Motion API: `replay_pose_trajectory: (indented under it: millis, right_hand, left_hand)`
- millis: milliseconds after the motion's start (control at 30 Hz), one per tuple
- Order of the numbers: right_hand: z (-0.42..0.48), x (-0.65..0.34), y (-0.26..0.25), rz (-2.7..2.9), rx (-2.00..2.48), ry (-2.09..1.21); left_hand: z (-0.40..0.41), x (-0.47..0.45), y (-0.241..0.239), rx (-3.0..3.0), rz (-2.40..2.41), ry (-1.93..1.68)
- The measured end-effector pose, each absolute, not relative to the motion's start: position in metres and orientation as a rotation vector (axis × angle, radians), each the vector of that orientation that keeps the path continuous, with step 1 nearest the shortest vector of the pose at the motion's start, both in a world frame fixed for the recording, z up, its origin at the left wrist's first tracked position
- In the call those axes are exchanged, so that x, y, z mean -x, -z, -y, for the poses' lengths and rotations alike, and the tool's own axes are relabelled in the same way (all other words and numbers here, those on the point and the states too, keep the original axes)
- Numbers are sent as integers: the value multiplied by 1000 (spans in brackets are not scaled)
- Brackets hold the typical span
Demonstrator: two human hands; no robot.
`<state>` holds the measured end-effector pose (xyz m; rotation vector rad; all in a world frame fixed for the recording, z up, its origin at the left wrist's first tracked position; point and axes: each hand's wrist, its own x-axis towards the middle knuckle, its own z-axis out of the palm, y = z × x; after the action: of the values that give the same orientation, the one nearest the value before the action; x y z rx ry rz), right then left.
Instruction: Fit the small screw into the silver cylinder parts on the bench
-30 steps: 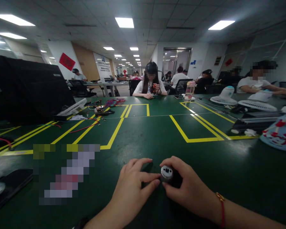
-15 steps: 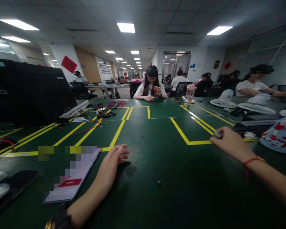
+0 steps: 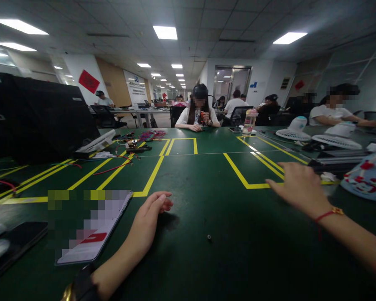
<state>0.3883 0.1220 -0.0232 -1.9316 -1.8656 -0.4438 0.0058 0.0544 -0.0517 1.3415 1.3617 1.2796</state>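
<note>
Take the small metal piece [image 3: 209, 237] as the hub of the dial, twelve straight ahead, and here come the arms! The left forearm slants in from about eight o'clock, a dark band [image 3: 84, 282] at its wrist, and the left hand [image 3: 148, 219] sits at ten, turned on edge, thumb uppermost. Its fingers are loosely curled, half open, grasping nothing. The phone [image 3: 92, 247] lies just beside that arm at nine.

And the metal piece itself: alone on the green table [image 3: 188, 267], a dark hole in its round end facing up towards the wearer; too small to tell where its long axis runs.

Over to two o'clock! The right hand [image 3: 303, 188], red bracelet [image 3: 327, 214] at the wrist, is back-up over the yellow tape [image 3: 266, 185], thumb stretched out apart from the fingers. The palm is hidden; cannot tell whether it grips anything. Farther off, a bottle [image 3: 249, 124] stands at one, a seated person [image 3: 189, 117] at twelve.
</note>
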Motion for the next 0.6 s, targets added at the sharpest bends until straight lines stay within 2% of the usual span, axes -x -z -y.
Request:
replay_pose_trajectory:
  millis: [133,200,267,333,400,533,600]
  right_hand:
    - [-66,-288,35,2381,1249,-369]
    - [-45,-256,44,2456,1097,-558]
    - [-39,-246,48,2460,1065,-595]
    - [-48,-258,45,2409,1116,-525]
    - [-68,-287,33,2332,1264,-313]
    - [-118,-375,8,2010,1831,323]
    - [-135,-419,1,1861,2124,400]
  left_hand:
    - [-55,-5,56,-1348,-1372,-1277]
    - [-57,-3,59,-1358,-1379,-1301]
    - [-59,-3,62,-1371,-1389,-1307]
    - [-60,-2,63,-1376,-1402,-1295]
    - [-59,-3,61,-1374,-1412,-1295]
    - [-56,-4,53,-1397,-1399,-1257]
    - [-55,-4,52,-1407,-1405,-1238]
